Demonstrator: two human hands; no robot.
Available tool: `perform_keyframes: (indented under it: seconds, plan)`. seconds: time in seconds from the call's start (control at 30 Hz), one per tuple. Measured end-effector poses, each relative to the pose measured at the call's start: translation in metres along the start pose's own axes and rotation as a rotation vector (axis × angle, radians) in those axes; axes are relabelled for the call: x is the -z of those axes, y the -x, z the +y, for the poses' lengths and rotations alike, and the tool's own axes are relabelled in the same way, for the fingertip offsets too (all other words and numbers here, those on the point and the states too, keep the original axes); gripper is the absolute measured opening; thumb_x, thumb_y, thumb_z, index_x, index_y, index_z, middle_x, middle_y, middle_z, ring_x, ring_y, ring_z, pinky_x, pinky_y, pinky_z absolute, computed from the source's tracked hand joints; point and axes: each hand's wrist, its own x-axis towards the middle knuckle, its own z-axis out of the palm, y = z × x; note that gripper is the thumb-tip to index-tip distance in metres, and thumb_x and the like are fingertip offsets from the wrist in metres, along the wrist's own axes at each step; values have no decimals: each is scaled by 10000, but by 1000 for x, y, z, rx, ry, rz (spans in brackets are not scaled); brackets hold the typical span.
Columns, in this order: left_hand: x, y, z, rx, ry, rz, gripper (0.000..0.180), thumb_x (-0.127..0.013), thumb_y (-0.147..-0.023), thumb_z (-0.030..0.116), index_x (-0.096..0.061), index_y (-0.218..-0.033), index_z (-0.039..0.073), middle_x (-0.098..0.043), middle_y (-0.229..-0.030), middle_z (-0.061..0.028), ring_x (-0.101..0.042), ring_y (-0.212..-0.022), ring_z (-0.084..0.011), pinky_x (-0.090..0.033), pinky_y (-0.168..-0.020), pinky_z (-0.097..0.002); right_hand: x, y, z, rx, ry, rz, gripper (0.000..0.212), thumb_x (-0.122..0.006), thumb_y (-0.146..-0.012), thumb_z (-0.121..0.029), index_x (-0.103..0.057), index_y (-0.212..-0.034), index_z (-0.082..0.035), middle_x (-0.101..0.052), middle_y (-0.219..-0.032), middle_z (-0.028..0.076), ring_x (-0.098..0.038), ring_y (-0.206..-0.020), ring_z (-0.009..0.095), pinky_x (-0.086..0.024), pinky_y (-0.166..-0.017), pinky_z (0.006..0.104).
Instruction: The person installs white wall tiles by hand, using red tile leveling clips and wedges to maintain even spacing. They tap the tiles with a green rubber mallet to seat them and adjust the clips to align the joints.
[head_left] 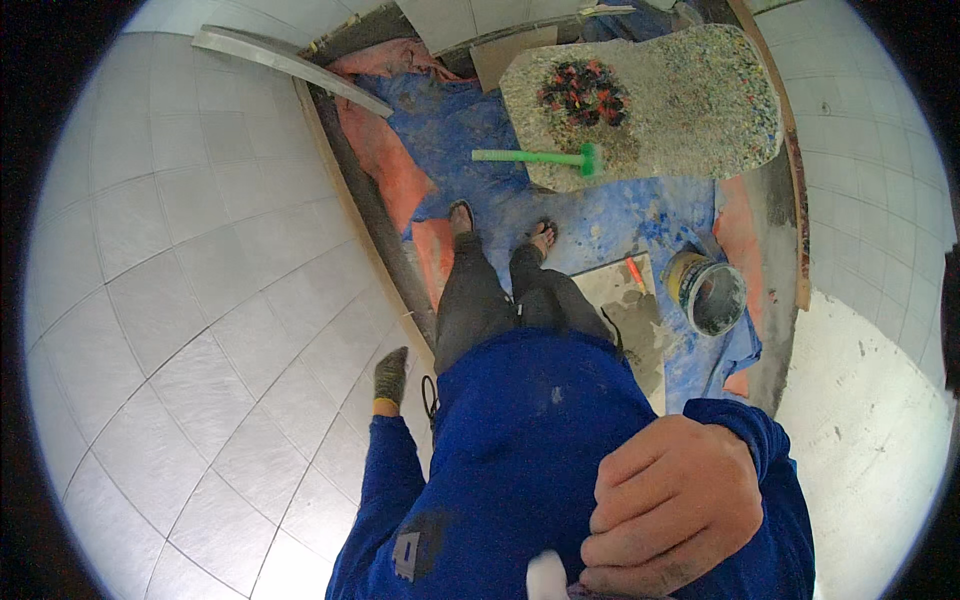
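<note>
My left hand [390,377], in a dark glove with a yellow cuff, hangs beside my left hip. Its fingers look loosely stretched, with nothing visible in them. In front of my chest is my bare right hand [675,505], fingers curled into a fist. Whatever it may hold is hidden. A small white object [546,576] shows near its fingers at the lower edge; I cannot tell whether they touch. Farther off, a green mallet [535,157] lies with its head on a speckled foam pad [690,100]. On that pad sits a cluster of black and red pieces [585,92].
A bucket [715,297] stands right of my legs, by a mortar-smeared board [645,345] with a red-orange tool [636,273] on it. Blue sheeting [450,125] lies underfoot. A long pale bar [290,66] juts in at far left, near large grey tiles [200,300].
</note>
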Motion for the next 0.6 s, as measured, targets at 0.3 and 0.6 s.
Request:
perform_keyframes:
  seconds: [0.3, 0.6]
  plan:
    - [10, -48, -12, 374, 658, 210, 329, -582, -956, 258, -669, -1203, 59, -697, -1061, -51, -640, -892, -146, -501, -754, -272, 5, 7, -4, -35, 58, 28, 160, -692, -858, -143, -712, -873, 15, -646, -737, 126, -576, -524, 175, -437, -445, 286]
    - [12, -20, 2, 610, 675, -22, 284, -640, -896, 192, -672, -1138, 47, -708, -1025, -70, -673, -864, -196, -524, -725, -328, 5, 33, -25, 64, 215, 148, 91, -679, -809, -62, -715, -789, 20, -674, -739, 124, -596, -541, 158, -462, -465, 261]
